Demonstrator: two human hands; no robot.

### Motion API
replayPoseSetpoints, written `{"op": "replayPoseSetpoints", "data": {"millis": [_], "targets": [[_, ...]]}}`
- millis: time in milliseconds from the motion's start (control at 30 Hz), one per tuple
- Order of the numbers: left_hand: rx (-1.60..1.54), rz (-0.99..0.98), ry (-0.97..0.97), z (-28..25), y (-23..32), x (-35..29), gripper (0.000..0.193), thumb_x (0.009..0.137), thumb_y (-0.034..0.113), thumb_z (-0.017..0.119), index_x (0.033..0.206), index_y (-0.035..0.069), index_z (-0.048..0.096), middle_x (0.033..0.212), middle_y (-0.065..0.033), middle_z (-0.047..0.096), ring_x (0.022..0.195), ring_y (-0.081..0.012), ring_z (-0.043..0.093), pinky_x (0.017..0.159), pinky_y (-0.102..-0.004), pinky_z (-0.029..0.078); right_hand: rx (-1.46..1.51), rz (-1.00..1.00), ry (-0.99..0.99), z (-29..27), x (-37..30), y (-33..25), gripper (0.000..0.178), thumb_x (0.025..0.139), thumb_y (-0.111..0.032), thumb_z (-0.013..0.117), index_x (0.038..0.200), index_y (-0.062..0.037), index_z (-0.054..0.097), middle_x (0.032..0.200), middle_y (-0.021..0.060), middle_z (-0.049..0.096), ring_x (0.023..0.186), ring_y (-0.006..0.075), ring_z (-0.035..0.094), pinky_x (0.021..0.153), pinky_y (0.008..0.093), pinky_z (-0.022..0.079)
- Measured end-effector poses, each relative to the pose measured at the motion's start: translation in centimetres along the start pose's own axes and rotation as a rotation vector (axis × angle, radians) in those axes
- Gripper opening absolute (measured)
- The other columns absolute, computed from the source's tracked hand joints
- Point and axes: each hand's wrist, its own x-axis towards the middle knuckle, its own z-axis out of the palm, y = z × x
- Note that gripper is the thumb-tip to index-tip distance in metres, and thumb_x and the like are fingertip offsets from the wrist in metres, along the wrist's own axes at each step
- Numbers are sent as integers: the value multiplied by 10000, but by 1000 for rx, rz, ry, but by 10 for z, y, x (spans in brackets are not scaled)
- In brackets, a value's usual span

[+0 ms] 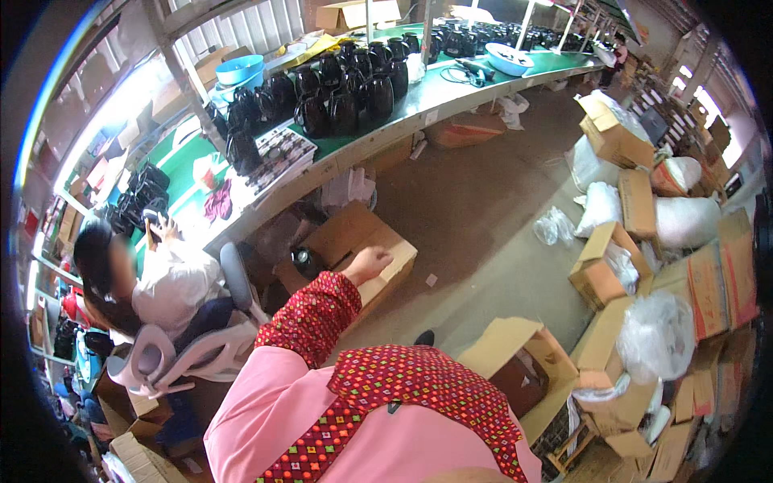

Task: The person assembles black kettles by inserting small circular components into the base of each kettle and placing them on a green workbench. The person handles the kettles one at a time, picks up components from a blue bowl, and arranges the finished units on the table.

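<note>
My left hand (368, 265), with a red patterned sleeve cover on its arm, reaches over an open cardboard box (389, 245). Its fingers are curled, and whatever they may hold is hidden. Just left of the hand, a glossy black rounded object (305, 262) sits at the box. A small dark strip (342, 261) shows between that object and my fingers. My right hand is out of view.
A seated co-worker (173, 278) handles a dark item at the green-topped bench (338, 145). Many glossy black rounded appliances (378, 92) stand along it. Open cartons (515, 346) and white bags (600, 208) line the right. A grey office chair (161, 358) is at left.
</note>
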Motion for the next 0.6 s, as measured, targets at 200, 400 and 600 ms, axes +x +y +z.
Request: {"op": "replayPoseSetpoints", "data": {"millis": [200,400,600], "targets": [[350,-488,-276,-10,-208,-20,546,1005,548,611,1081,41,801,1034,-210,779,994,-379,735,905,-488,571,-160,-308,261,-198,218,-152,408,1036,-372,646,1155,6,744,1007,144,792,874,215,737,771,405,571],[282,-1029,-471,-19,-193,-58,396,981,418,635,1037,50,770,992,-202,761,947,-394,722,858,-499,580,503,-568,134,-399,353,-516,253,1054,-262,667,1041,-11,702,839,51,700,699,139,641,643,304,525],[205,-948,-532,22,-182,173,245,956,289,659,993,59,738,950,-194,744,899,-409,709,811,-511,590,830,-592,-171,-531,408,-741,294,1071,-353,686,1166,-75,691,999,63,736,853,176,709,804,347,603]]}}
